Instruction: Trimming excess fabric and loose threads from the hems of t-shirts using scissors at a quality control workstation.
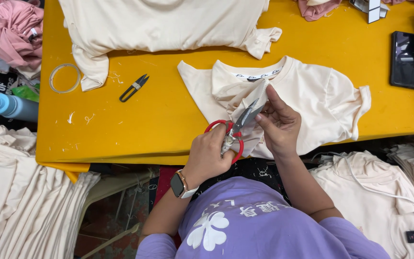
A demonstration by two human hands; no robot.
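Head view: my left hand (210,154) is closed around the red-handled scissors (233,132), fingers through the loops, blades parted and aimed at a narrow strip of fabric. My right hand (278,122) pinches that strip, thumb and fingers pressed together on it, just above the blades. The strip belongs to the cream T-shirt (307,98), which lies flat, neckline away from me, hem hanging over the near edge of the yellow table (168,115). The cloth is plain and pale, with a dark-lettered neck tape.

Relative to that T-shirt: a second cream garment (164,26) lies beyond it; black thread snips (133,88) and a clear tape ring (64,77) lie to its left; a black phone (405,59) lies to its right. Stacks of cream garments (20,206) sit below the table on both sides. Pink garments (10,26) are piled at far left.
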